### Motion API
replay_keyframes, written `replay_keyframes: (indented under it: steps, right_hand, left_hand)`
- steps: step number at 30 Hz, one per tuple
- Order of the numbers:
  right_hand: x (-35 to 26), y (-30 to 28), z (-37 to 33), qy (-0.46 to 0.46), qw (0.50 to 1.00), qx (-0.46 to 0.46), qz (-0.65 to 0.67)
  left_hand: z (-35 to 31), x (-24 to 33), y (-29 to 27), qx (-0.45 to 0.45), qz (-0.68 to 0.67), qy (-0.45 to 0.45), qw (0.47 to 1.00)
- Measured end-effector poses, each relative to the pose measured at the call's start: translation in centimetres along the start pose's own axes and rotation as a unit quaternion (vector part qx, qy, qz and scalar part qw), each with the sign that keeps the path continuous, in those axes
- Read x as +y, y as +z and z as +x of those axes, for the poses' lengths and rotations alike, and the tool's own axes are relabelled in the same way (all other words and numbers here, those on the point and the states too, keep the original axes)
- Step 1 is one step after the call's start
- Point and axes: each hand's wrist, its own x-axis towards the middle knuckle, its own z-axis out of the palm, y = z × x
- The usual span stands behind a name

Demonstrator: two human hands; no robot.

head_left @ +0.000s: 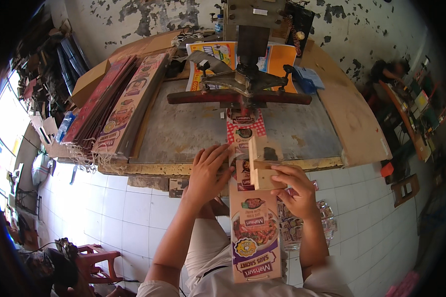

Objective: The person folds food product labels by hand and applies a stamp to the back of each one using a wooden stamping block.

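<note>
A long printed cardboard strip [255,230] with food pictures runs from under the press toward my lap, hanging past the table's front edge. My left hand [209,171] lies at the strip's left edge, open, its fingers stretched out toward the press. Between the thumb and fingers of my right hand [296,190] is a pale wooden block [263,184], closed on at its right side. This stepped block stands over the strip and hides part of its print. Beyond it, the dark metal press [243,81] with a wide crossbar sits above the strip's far end.
Stacked printed cardboard strips [129,106] with strings lie on the table's left. The worn metal tabletop [178,126] has a yellowish front edge. Bundled small packets [307,222] lie on the tiled floor at right. A red stool [96,262] stands lower left. Another person [389,72] is far right.
</note>
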Motion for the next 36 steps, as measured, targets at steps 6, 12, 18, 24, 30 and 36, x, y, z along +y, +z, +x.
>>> replay_keyframes:
  steps: [6, 12, 18, 24, 30, 36]
  right_hand:
    - [-0.5, -0.3, -0.3, -0.001, 1.000, 0.020, 0.010]
    - [-0.1, 0.8, 0.9, -0.009, 1.000, -0.012, 0.014]
    - [1.2, 2.2, 3.0, 0.025, 0.998, -0.049, 0.039]
    - [5.7, 4.3, 6.5, 0.027, 0.998, -0.063, 0.015]
    - [9.9, 6.1, 10.1, 0.014, 0.998, -0.055, -0.020]
    - [11.5, 6.9, 10.8, 0.039, 0.997, -0.059, 0.002]
  left_hand:
    - [-0.5, 0.2, 0.5, -0.002, 0.051, 0.012, 0.999]
    - [-0.5, 0.2, 0.9, 0.008, 0.069, 0.001, 0.998]
    - [-0.4, 0.4, 0.8, -0.002, 0.061, -0.007, 0.998]
    - [-0.4, 0.4, 0.8, 0.001, 0.052, -0.011, 0.999]
    - [-0.2, 0.6, 0.6, 0.003, 0.052, -0.013, 0.999]
    - [-0.4, 0.3, 1.1, 0.006, 0.060, -0.014, 0.998]
